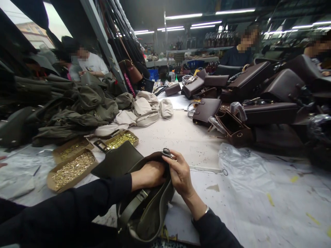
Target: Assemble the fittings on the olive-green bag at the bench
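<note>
An olive-green bag (161,206) with a strap and a raised flap (120,160) lies tilted in front of me. My left hand (152,174) reaches inside the bag's opening, its fingers hidden by the bag. With thumb and fingers, my right hand (179,170) pinches the upper rim of the bag. Beside those fingertips, at the top edge, is a small dark ring-shaped metal fitting (166,151).
Cardboard trays of small metal pieces (73,169) and gold pieces (122,139) stand left of the bag. Olive bags (88,100) and cream pouches (147,108) lie behind. Dark brown bags (248,81) pile at right, near clear plastic (240,165). People sit further back.
</note>
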The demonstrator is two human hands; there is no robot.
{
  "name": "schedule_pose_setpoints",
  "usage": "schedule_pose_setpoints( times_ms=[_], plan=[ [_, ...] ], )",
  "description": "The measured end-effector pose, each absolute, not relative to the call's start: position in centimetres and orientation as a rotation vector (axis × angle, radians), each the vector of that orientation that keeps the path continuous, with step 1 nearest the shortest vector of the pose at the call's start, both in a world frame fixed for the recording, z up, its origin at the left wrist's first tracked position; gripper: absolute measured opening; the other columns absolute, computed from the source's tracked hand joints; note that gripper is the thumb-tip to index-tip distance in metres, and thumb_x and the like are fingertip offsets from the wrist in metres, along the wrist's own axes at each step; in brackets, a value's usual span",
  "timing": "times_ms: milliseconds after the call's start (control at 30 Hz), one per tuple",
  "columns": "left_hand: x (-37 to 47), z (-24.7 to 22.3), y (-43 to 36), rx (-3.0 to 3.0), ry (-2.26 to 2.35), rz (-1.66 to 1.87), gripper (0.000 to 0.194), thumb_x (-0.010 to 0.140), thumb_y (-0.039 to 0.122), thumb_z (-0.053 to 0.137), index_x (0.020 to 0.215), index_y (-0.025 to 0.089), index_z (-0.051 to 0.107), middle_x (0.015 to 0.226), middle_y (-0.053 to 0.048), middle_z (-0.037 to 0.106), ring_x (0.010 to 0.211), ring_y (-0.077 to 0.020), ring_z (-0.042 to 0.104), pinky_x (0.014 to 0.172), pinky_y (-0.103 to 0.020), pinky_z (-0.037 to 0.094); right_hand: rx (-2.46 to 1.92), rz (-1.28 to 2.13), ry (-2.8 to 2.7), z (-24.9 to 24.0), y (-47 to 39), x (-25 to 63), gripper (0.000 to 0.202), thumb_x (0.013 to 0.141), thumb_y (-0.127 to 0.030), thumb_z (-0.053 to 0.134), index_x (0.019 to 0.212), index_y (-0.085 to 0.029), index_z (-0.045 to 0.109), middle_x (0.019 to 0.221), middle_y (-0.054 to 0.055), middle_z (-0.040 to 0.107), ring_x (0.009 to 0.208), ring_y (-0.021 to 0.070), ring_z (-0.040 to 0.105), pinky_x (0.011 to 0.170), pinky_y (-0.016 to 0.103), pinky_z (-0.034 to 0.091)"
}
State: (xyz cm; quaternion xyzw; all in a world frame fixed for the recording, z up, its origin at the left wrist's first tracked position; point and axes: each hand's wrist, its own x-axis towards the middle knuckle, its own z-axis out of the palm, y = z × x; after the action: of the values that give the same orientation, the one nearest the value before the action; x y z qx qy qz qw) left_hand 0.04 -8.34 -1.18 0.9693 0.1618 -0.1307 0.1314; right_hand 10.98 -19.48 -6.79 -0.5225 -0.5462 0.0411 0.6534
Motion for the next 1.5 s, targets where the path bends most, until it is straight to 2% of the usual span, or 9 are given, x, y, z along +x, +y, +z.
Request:
schedule_pose_setpoints(
  times_ms=[200,367,500,667,833,1000,1167,1333,1500],
  plan=[
    [-2.3,3.2,-9.1,2.558,0.629,-0.321,0.046,0.073,0.040,0.077,0.107,0.015,0.060,0.097,-0.009,0.070,0.086,-0.0296,0.068,0.071,-0.034,0.050,-1.193,0.071,-1.202,-6.4,-20.0,11.5,0.048,0.095,-0.006,0.045,0.130,-0.029,0.067,0.140,0.008,0.056,0.127,0.0243,0.056,0.106,0.044,0.052],
    [-6.1,5.9,-10.2,2.146,0.683,-0.001,0.030,0.079,0.029,0.072,0.102,0.020,0.056,0.091,0.000,0.063,0.085,-0.0195,0.061,0.074,-0.028,0.049,-1.214,0.099,-1.160,-6.1,-20.2,11.2,0.046,0.095,-0.007,0.045,0.129,-0.027,0.068,0.140,0.009,0.056,0.128,0.0237,0.056,0.107,0.043,0.051],
    [-7.3,5.3,-10.8,2.491,0.520,0.326,0.010,0.091,0.021,0.062,0.101,0.021,0.060,0.095,-0.002,0.061,0.091,-0.0197,0.058,0.081,-0.030,0.047,-1.228,0.147,-1.148,-5.7,-20.2,10.9,0.037,0.098,-0.014,0.051,0.127,-0.027,0.070,0.140,0.010,0.056,0.128,0.0248,0.056,0.105,0.043,0.051],
    [-6.2,3.0,-10.2,2.809,0.344,0.400,0.019,0.097,0.010,0.048,0.108,0.020,0.059,0.092,-0.004,0.064,0.087,-0.0211,0.057,0.077,-0.032,0.045,-1.222,0.191,-1.181,-5.6,-20.3,11.0,0.027,0.099,-0.027,0.060,0.124,-0.027,0.072,0.139,0.010,0.057,0.125,0.0260,0.058,0.102,0.042,0.053],
    [-5.5,1.7,-10.0,2.703,0.413,0.401,0.021,0.094,0.013,0.055,0.112,0.022,0.059,0.103,-0.003,0.067,0.094,-0.0205,0.062,0.085,-0.032,0.047,-1.211,0.211,-1.202,-5.4,-20.4,11.2,0.023,0.096,-0.024,0.064,0.116,-0.027,0.075,0.135,0.009,0.059,0.120,0.0246,0.060,0.101,0.041,0.053],
    [-5.2,2.2,-9.9,2.244,0.533,0.387,0.018,0.097,0.027,0.052,0.113,0.023,0.060,0.112,-0.003,0.064,0.098,-0.0179,0.062,0.088,-0.028,0.048,-1.185,0.194,-1.208,-5.1,-20.4,11.3,0.018,0.095,-0.018,0.063,0.105,-0.023,0.077,0.133,0.010,0.061,0.116,0.0231,0.063,0.097,0.039,0.055],
    [-4.4,1.8,-9.0,1.979,0.683,0.325,0.050,0.101,0.059,0.035,0.092,0.017,0.061,0.082,-0.004,0.061,0.080,-0.0203,0.058,0.074,-0.030,0.047,-1.209,0.186,-1.276,-5.1,-20.3,11.0,0.014,0.096,-0.022,0.065,0.103,-0.026,0.077,0.132,0.009,0.061,0.112,0.0235,0.065,0.093,0.040,0.057],
    [-3.5,0.9,-9.2,1.933,0.588,0.253,0.033,0.094,0.048,0.061,0.102,0.016,0.062,0.100,-0.005,0.067,0.097,-0.0224,0.062,0.088,-0.031,0.049,-1.215,0.206,-1.235,-5.0,-20.3,10.5,0.012,0.096,-0.020,0.063,0.097,-0.022,0.075,0.131,0.010,0.061,0.111,0.0231,0.065,0.094,0.039,0.057],
    [-3.5,0.4,-10.3,1.768,0.498,0.290,0.032,0.091,0.034,0.064,0.118,0.017,0.062,0.122,-0.010,0.068,0.112,-0.0246,0.065,0.100,-0.035,0.052,-1.224,0.241,-1.175,-5.3,-20.3,10.2,0.010,0.096,-0.019,0.062,0.092,-0.021,0.072,0.132,0.011,0.060,0.109,0.0230,0.066,0.097,0.039,0.056]
  ],
)
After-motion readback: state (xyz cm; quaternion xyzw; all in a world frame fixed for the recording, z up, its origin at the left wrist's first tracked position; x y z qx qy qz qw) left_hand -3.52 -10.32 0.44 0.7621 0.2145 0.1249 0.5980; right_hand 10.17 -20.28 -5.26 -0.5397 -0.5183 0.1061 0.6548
